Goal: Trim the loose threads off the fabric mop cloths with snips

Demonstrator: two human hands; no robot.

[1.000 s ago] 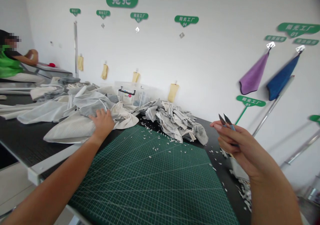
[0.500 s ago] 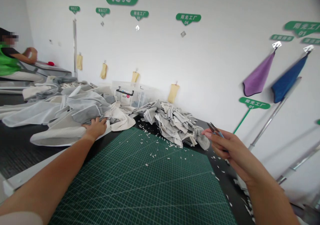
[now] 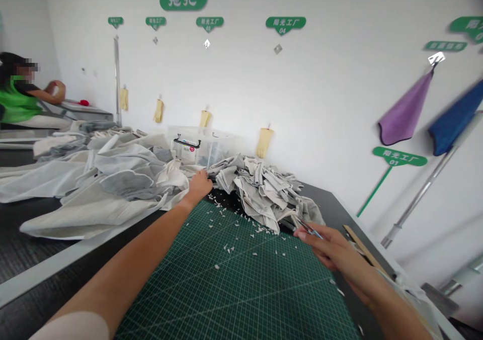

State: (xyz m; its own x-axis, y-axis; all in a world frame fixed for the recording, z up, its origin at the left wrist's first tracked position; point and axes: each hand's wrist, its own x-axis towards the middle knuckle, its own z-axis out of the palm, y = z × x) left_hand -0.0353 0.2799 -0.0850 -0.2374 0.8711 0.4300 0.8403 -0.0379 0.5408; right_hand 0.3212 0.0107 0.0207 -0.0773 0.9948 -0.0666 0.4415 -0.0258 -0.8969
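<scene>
White trimmed scraps (image 3: 216, 267) scattered over the green cutting mat (image 3: 241, 300), left hand (image 3: 199, 186) curled loosely against pale cloth (image 3: 124, 189) just beyond the mat, right hand (image 3: 328, 247) clamped on small snips (image 3: 308, 228) beside a crumpled grey heap (image 3: 264, 194), plenty of cloth left.

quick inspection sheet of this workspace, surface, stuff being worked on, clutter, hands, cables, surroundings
surface: black table with a green gridded cutting mat on it
job's things: small metal snips, crumpled grey-white cloth pile, white and grey fabric
clutter: white fabric snippets scattered over mat and table
grips: left hand at the white fabric's edge, beside the pile; right hand holds the snips in its fingers
cables: nothing seen
surroundings: clear plastic box behind the fabric, yellow gloves and purple cloth on the wall, seated co-worker in green vest at left
</scene>
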